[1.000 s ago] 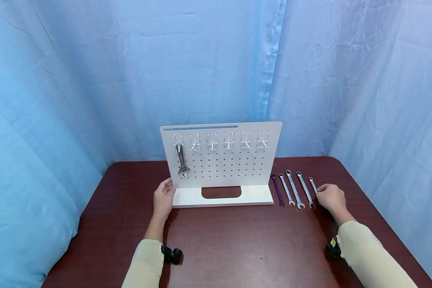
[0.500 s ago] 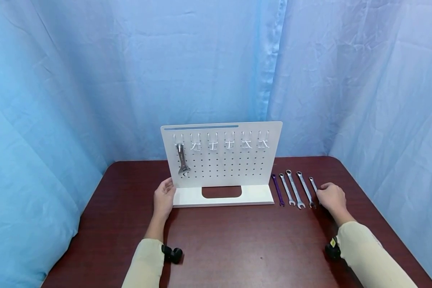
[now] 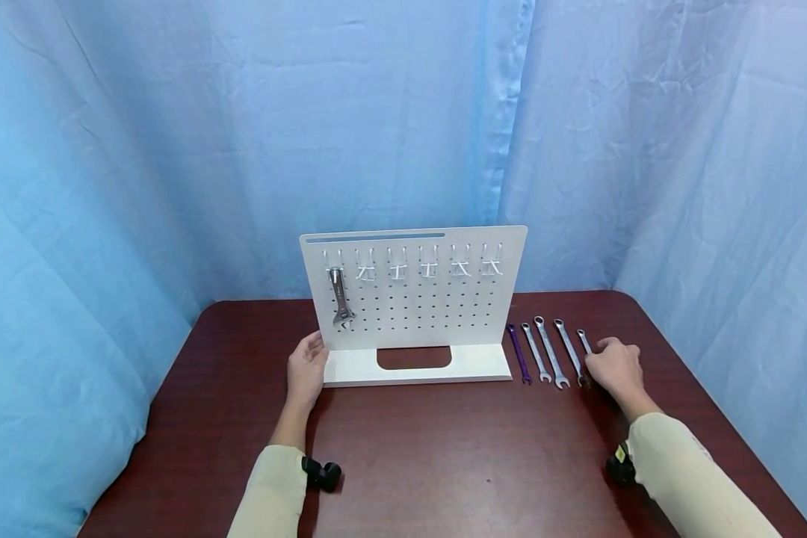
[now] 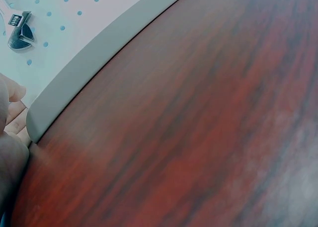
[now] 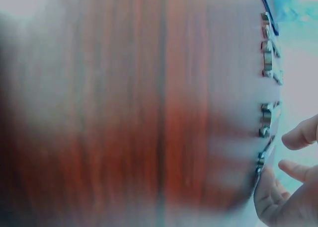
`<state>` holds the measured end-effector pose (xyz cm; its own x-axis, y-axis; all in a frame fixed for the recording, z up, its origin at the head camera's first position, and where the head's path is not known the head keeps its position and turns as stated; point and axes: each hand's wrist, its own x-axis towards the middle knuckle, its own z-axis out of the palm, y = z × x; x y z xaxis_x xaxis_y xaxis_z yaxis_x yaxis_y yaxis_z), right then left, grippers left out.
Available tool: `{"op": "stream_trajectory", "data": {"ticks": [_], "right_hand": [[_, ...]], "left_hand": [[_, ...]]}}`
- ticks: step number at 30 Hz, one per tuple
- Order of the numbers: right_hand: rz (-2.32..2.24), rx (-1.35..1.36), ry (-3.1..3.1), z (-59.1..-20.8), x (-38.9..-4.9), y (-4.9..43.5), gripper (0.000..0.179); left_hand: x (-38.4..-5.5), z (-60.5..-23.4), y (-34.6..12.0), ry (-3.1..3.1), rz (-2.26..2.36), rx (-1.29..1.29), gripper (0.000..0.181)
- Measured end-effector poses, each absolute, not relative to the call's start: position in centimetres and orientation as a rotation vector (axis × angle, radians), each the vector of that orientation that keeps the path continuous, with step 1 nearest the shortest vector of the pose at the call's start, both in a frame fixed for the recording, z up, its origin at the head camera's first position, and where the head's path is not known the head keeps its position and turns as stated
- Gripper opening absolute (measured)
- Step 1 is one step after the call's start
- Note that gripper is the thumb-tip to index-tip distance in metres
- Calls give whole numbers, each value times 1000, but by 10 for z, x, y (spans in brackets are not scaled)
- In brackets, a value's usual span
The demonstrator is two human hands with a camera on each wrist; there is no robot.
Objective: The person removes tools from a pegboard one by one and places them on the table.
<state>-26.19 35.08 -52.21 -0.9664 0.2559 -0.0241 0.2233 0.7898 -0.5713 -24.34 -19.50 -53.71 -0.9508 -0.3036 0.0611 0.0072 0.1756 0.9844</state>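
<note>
My left hand point(image 3: 305, 368) grips the lower left edge of a white pegboard stand point(image 3: 417, 306). In the left wrist view its thumb point(image 4: 15, 90) lies in front of the board and other fingers show past the base's end. An adjustable wrench point(image 3: 340, 300) hangs from the leftmost hook. At the right, my right hand point(image 3: 615, 366) is at the rightmost small combination wrench point(image 3: 583, 341), whose lower end it hides. In the right wrist view the thumb point(image 5: 300, 133) stands apart from the fingers, with that wrench's end beside the lower fingers.
Left of the right hand lie a purple wrench point(image 3: 519, 355) and several silver wrenches, one large point(image 3: 551, 353), side by side on the dark red table point(image 3: 444, 456). White hooks point(image 3: 428, 263) line the board's upper part. Blue curtains point(image 3: 390, 134) hang behind.
My right hand has shifted slightly left over the rightmost wrench. The left hand stays at the pegboard's edge.
</note>
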Motion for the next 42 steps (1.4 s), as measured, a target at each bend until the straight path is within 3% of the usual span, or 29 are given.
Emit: {"op": "stream_trajectory", "data": {"ticks": [13, 42], "right_hand": [[924, -336, -2863, -509, -266, 316, 54], [1141, 94, -2610, -462, -248, 209, 32]], "left_hand": [[-244, -538, -195, -2215, -1842, 281, 41], [-243, -538, -196, -2225, -1837, 285, 41]]}}
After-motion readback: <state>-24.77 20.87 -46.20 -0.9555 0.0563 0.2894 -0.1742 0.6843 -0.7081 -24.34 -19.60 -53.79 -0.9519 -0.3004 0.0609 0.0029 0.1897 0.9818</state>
